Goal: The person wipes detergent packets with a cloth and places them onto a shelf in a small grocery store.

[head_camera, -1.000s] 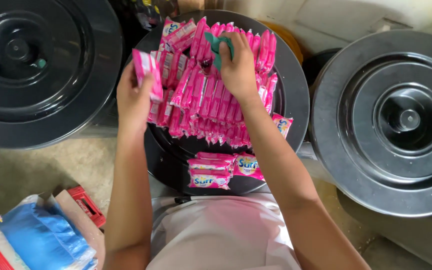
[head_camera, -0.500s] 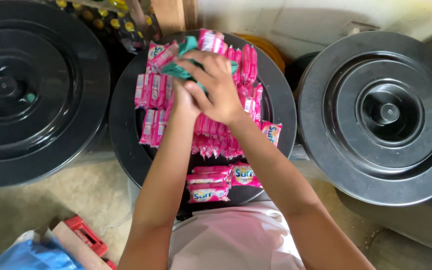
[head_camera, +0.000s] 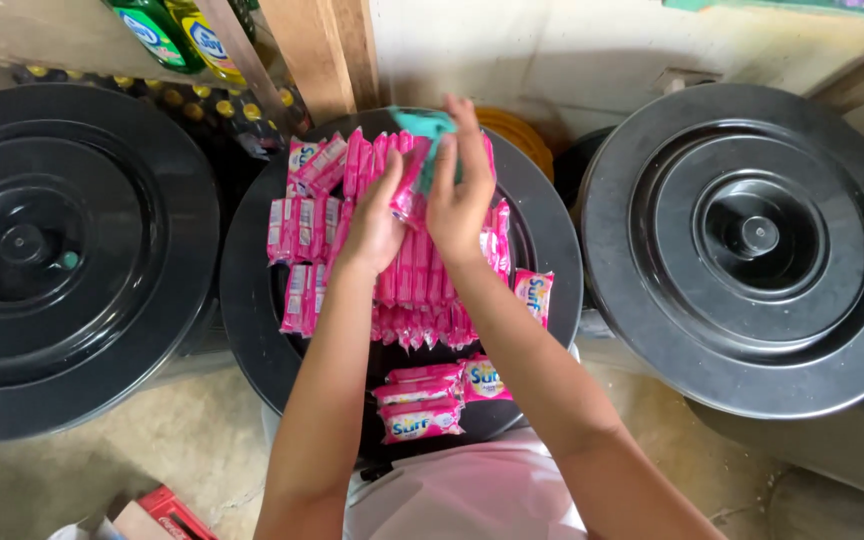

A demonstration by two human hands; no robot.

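Concrete floor, wood post, three black round bin lids; middle lid (head_camera: 252, 290) carries rows of glossy pink sachets (head_camera: 407, 265). Since 1 s ago both hands came together at the far rim. Right hand (head_camera: 459, 195) fingers pinched on a crinkly teal sachet (head_camera: 420, 125); left hand (head_camera: 377, 225) fingers closed on pink sachet strip. Sorting looks ongoing imo.

Both forearms extended forward; left hand (head_camera: 377, 225) and right hand (head_camera: 459, 190) raised together, fingers pinching.
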